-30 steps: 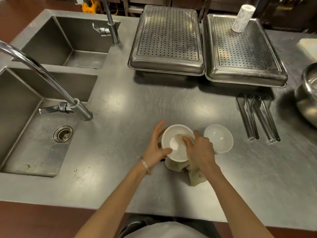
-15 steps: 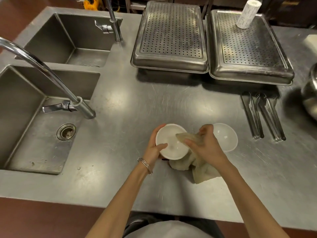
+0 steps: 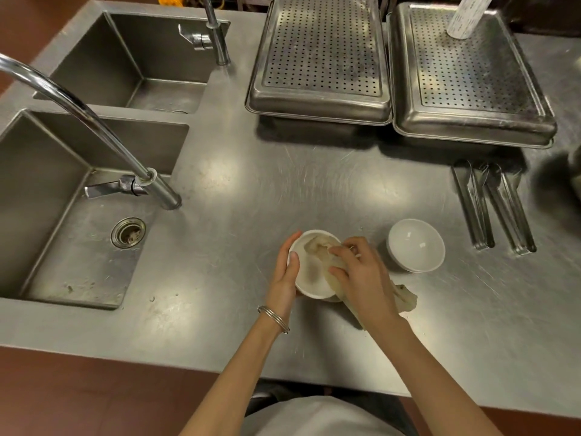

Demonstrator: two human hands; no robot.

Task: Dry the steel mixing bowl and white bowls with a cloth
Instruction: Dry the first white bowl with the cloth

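My left hand (image 3: pixel 284 275) grips the left rim of a small white bowl (image 3: pixel 309 278), tilted up just above the steel counter (image 3: pixel 257 190). A beige cloth (image 3: pixel 405 298) is pressed inside that bowl by my right hand (image 3: pixel 358 275); its loose end trails onto the counter to the right. A second white bowl (image 3: pixel 415 245) stands upright on the counter right of my hands, seemingly stacked on another. Only a sliver of the steel mixing bowl (image 3: pixel 576 174) shows at the right edge.
Two sinks with tall taps (image 3: pixel 94 121) fill the left side. Two upturned perforated steel trays (image 3: pixel 320 58) sit at the back, a white roll (image 3: pixel 465 14) on the right one. Steel tongs (image 3: pixel 493 206) lie to the right of the bowls.
My right hand drew the cloth out over the bowl's rim, then pushed it back inside. The view shifted left, so the mixing bowl slid almost out of view.
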